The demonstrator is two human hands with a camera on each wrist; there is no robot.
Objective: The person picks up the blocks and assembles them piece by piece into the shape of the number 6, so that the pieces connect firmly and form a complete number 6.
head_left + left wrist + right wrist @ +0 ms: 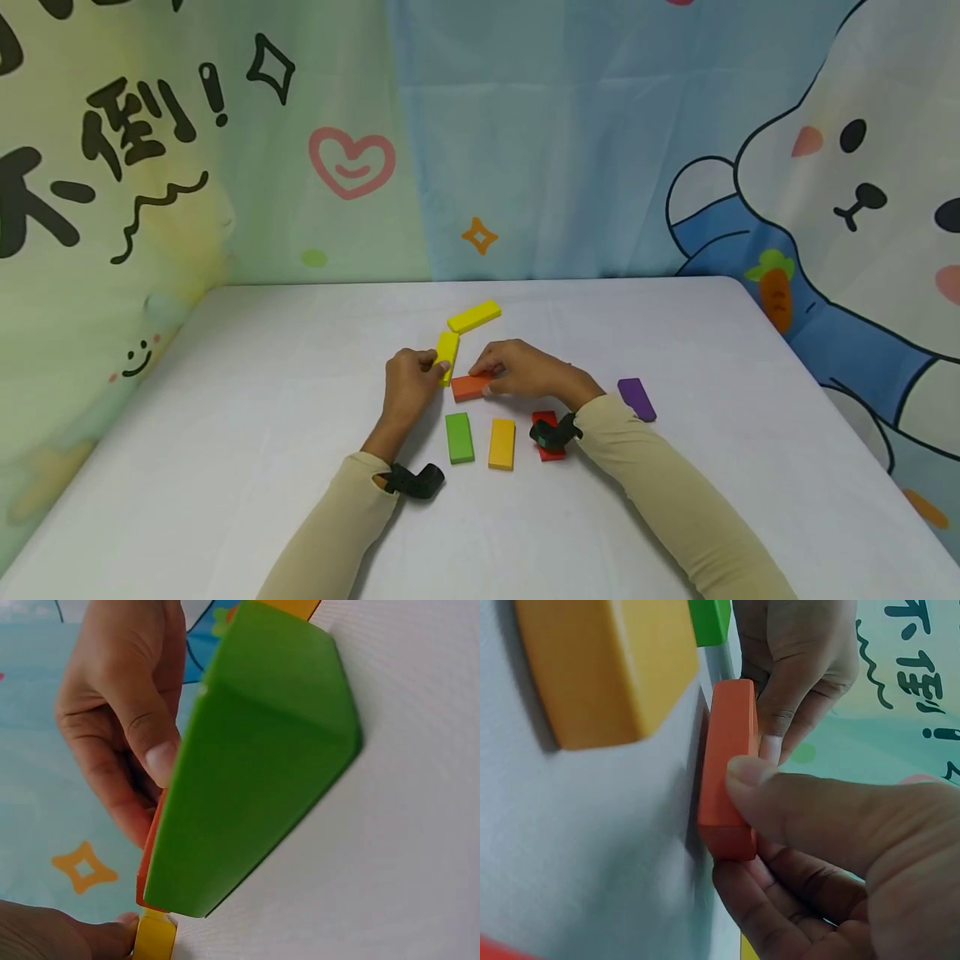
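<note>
My left hand (pixel 411 382) pinches a yellow block (pixel 450 343) between thumb and fingers. In the left wrist view, part of that hand (pixel 64 934) shows at the bottom left corner beside the yellow block. An orange block (pixel 468 388) is gripped by my right hand (pixel 527 370), with its left end close to the yellow block. Seen from the right wrist, the thumb presses one face of the orange block (pixel 727 754) and fingers curl behind it. Another yellow block (pixel 475 317) lies at an angle just beyond the first, their ends close together.
Nearer the body, a green block (pixel 460 438), an amber block (pixel 502 444) and a red block (pixel 552 455) lie in a row; the right wrist camera partly covers the red one. A purple block (pixel 637 399) lies right, by the right sleeve. A white cloth covers the table (pixel 300 350).
</note>
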